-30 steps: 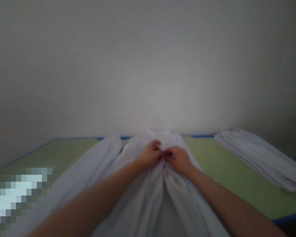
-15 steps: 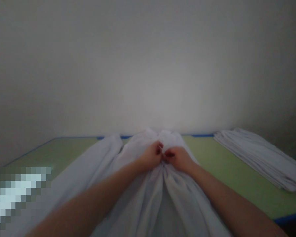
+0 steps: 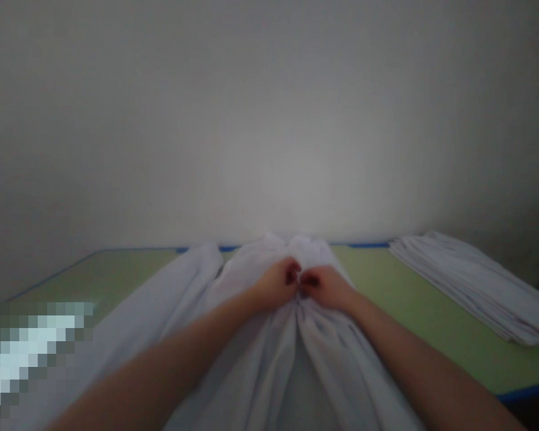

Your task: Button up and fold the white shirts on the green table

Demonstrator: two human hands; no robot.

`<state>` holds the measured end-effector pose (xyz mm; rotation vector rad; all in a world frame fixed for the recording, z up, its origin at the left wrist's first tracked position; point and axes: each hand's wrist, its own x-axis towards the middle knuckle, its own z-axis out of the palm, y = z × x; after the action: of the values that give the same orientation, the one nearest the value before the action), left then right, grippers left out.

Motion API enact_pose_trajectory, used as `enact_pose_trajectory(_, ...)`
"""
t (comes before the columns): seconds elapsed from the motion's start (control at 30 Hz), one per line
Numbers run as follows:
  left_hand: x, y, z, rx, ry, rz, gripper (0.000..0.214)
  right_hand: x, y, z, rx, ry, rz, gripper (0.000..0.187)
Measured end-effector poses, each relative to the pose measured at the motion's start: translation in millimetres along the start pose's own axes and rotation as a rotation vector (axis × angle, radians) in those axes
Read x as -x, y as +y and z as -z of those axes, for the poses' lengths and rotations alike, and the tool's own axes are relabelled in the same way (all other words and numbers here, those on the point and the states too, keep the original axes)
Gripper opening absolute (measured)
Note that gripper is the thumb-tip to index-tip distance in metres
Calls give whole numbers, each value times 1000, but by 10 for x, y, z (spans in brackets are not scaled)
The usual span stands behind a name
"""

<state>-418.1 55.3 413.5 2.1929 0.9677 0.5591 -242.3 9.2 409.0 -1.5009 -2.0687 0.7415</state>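
Observation:
A white garment [image 3: 281, 359] lies in front of me, gathered into folds that run toward me from the middle. My left hand [image 3: 277, 282] is closed, its fingers curled and pinching the cloth at the gathered spot. Right beside it my right hand [image 3: 327, 287] pinches the same place, the fingertips of both hands almost touching. Whatever small part sits between the fingers is hidden and too blurred to make out. To the left a long sleeve-like piece of white cloth [image 3: 161, 314] stretches diagonally across the table.
The green table [image 3: 395, 293] has a blue edge and stands against a grey-white wall [image 3: 269, 120]. A stack of folded white cloth [image 3: 485, 287] lies at the right. A pixelated bright patch covers the lower left corner.
Both hands stay at the same gathered spot. My left hand has shifted very slightly to the right, closer to the right hand; the cloth looks almost unchanged.

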Motion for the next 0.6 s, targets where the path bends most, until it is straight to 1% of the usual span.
enact_pose_trajectory(0.1,4,34,1,-47,-7,15,25,22,-58,23,114,8,46,15)
enact_pose_trajectory(0.2,5,59,9,-82,3,41,23,33,-96,33,178,24,66,14)
enact_pose_trajectory(0.4,-1,54,38,-153,16,136,8,27,-101,-23,171,69,71,14)
enact_pose_trajectory(0.53,-13,20,56,-111,-3,134,9,15,-82,-48,143,113,41,13)
enact_pose_trajectory(0.6,-15,5,57,-40,-44,146,14,9,-74,-51,113,139,35,13)
